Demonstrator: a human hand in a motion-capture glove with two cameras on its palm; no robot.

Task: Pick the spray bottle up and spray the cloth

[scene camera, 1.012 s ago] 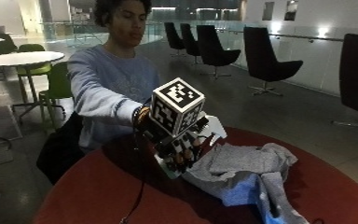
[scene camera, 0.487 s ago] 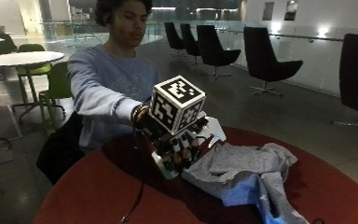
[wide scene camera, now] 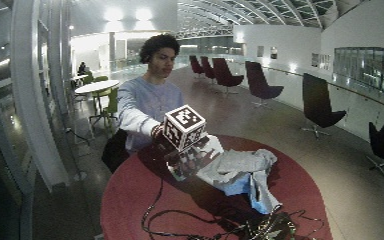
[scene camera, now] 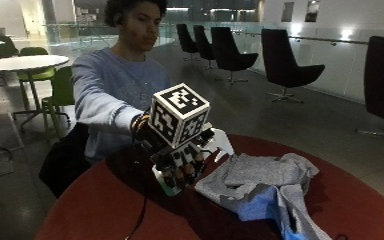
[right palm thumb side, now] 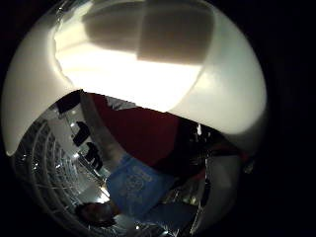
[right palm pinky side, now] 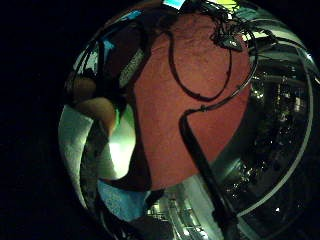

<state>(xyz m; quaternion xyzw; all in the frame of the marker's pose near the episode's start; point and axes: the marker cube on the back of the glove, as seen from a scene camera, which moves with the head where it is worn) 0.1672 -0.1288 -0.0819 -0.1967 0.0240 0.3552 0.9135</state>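
I have the hand [scene camera: 179,167] curled round the spray bottle [scene camera: 215,145], raised off the bench [scene camera: 99,210] beside the cloth [scene camera: 262,177]; next I'd aim the nozzle and squeeze.

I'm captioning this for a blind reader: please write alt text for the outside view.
A seated person's gloved right hand holds a white spray bottle above a round red table, beside a crumpled grey and blue cloth. Black chairs stand behind.
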